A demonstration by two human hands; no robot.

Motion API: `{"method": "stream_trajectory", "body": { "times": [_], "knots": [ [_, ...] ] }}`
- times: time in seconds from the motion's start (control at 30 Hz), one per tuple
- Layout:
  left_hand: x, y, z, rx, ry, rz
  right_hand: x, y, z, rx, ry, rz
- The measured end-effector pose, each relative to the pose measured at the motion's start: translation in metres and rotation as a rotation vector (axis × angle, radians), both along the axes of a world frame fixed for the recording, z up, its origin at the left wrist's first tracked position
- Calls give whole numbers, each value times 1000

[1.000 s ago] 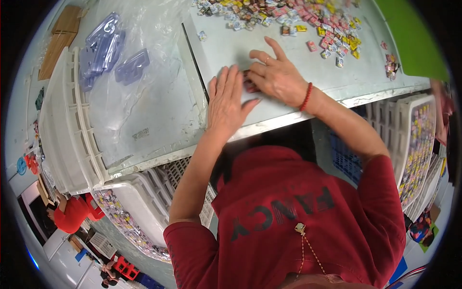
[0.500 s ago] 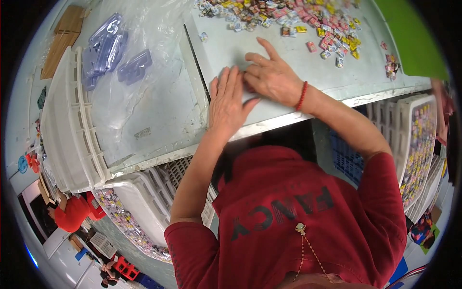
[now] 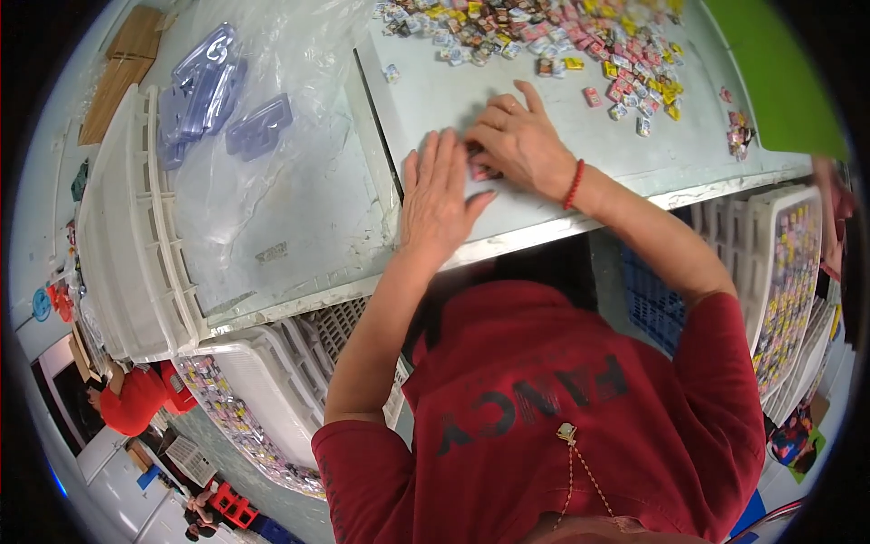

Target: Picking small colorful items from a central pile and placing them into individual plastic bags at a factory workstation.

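Observation:
My left hand [image 3: 441, 195] lies flat, fingers together, on the pale grey table [image 3: 544, 218] near its front edge. My right hand [image 3: 517, 140] rests beside it, fingers curled down over a small pink piece [image 3: 478, 170] between the two hands. A red bead bracelet [image 3: 574, 184] circles my right wrist. A heap of small colourful packets [image 3: 562, 36] is spread across the far side of the table, a short way beyond my right hand.
Clear plastic blister trays [image 3: 213, 91] lie on a plastic sheet to the left. White crates [image 3: 127, 236] stand at the left; another white crate of small packets [image 3: 788, 281] is at the right. A green sheet [image 3: 770, 72] lies at the far right. A person in red [image 3: 136, 399] is at the lower left.
Both hands have stayed almost in place; my right hand's fingers have curled in a little closer to my left hand.

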State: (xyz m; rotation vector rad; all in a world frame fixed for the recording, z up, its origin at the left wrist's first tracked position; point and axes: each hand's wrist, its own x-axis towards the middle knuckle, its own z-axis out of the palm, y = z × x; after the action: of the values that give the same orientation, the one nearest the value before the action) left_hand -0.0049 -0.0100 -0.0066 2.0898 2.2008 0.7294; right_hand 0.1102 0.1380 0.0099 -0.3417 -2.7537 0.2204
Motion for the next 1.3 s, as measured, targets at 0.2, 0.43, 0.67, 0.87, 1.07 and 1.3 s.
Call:
{"method": "stream_trajectory", "body": {
  "times": [0.2, 0.43, 0.67, 0.87, 1.07, 1.3],
  "knots": [
    [1, -1, 0, 1, 2, 5, -6, 2, 3, -122, -101, -54],
    [0, 1, 1, -5, -2, -3, -7, 3, 14, -211, -140, -53],
    [0, 1, 4, -11, -8, 4, -6, 3, 14, -229, -76, -43],
    [0, 1, 2, 9, -4, 3, -4, 7, 13, -303, -102, -23],
    [0, 1, 4, -5, -13, -2, -2, 11, 12, -252, 143, 17],
    [0, 2, 3, -9, -7, -5, 7, -4, 5, 50, 271, 126]
  ]
}}
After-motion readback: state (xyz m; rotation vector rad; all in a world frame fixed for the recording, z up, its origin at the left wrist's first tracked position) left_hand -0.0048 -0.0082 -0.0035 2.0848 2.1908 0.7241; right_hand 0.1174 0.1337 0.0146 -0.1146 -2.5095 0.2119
